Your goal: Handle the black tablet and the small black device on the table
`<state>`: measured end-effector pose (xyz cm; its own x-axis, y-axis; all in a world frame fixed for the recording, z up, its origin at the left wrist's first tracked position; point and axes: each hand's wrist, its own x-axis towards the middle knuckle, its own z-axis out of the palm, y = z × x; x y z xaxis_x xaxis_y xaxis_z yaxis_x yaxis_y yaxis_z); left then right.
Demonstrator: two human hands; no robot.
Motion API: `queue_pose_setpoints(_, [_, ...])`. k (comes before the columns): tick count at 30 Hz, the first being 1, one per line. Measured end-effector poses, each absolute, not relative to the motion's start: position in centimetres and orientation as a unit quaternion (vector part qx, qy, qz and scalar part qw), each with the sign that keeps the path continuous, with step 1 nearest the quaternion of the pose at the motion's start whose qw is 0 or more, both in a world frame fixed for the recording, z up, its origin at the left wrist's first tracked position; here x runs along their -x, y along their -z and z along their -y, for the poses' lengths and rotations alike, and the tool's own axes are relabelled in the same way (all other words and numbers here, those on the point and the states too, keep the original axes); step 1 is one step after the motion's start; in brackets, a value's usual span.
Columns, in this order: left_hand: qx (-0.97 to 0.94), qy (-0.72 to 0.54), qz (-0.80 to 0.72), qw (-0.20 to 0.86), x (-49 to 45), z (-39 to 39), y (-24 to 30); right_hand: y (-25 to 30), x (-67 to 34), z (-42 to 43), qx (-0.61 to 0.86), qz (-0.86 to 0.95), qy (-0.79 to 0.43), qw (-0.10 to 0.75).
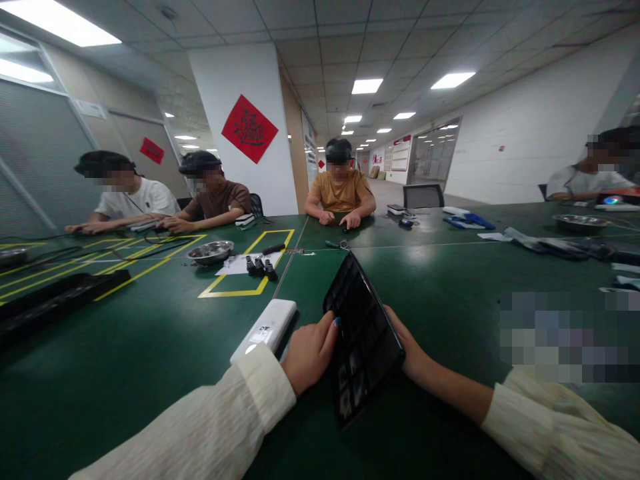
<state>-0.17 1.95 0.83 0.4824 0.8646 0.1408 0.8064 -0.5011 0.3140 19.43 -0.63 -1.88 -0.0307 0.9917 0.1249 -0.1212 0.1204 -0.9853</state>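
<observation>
A black tablet (361,333) is held tilted up off the green table (150,347), its dark screen facing me. My left hand (310,353) grips its left edge with the thumb on the screen. My right hand (413,350) holds the right edge from behind, fingers mostly hidden by the tablet. Both arms wear cream ribbed sleeves. A white power bank (265,328) lies flat just left of my left hand.
A metal bowl (210,252), a paper sheet and small black parts (260,267) sit in a yellow-taped rectangle (235,292). A black tray (50,300) lies far left. Other people sit round the table; another metal bowl (580,221) and cloths lie right.
</observation>
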Motion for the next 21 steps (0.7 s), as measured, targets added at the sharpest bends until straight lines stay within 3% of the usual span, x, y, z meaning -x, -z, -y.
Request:
queue_pose_setpoints(14, [-0.834, -0.178, -0.506, 0.129, -0.04, -1.99, -0.66, 1.73, -19.39, 0.76, 0.424, 0.511, -0.504, 0.552])
queue_pose_setpoints(21, [-0.854, -0.136, -0.498, 0.066, 0.21, -2.11, -0.44, 1.41, -19.56, 0.96, 0.428, 0.535, -0.489, 0.540])
